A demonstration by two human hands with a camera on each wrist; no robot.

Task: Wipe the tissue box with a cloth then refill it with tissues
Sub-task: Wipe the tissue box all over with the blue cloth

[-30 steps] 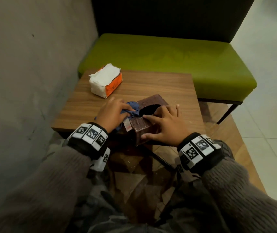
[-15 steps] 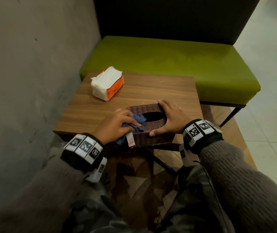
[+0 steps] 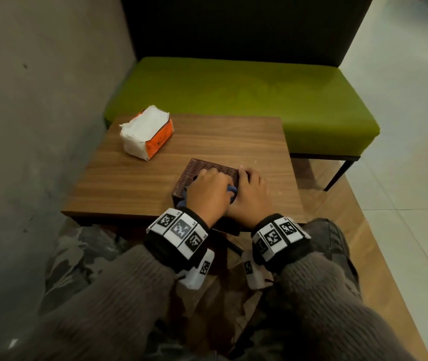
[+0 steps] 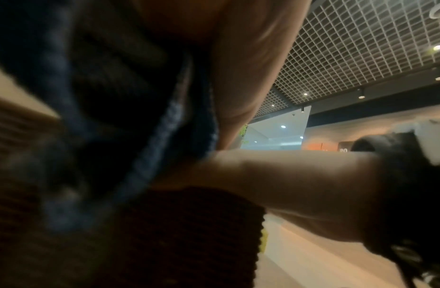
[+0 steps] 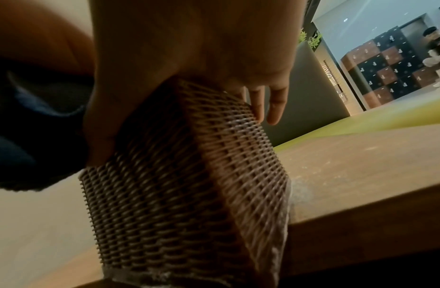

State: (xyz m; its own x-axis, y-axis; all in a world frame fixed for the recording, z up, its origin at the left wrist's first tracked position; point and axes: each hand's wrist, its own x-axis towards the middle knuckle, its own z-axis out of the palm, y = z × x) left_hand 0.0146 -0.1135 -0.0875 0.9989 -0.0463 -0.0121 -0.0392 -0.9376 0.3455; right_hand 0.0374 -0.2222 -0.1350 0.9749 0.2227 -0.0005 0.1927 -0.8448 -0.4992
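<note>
The brown woven tissue box (image 3: 205,169) sits on the wooden table (image 3: 134,178) near its front edge, at about 5 o'clock from the table's middle. The left hand (image 3: 209,192) lies on top of the box with a blue cloth (image 3: 231,190) bunched under its palm; its fingers curl over the cloth and press it onto the woven lid. The right hand (image 3: 250,194) rests on the box's right end, its fingers (image 5: 275,103) reaching straight down over the far edge and the palm on the lid, steadying it. The two hands touch side by side. An opened orange and white tissue pack (image 3: 146,135) lies at 10 o'clock on the table, well apart from the box. A green bench (image 3: 233,92) stands beyond the table at 12 o'clock.
</note>
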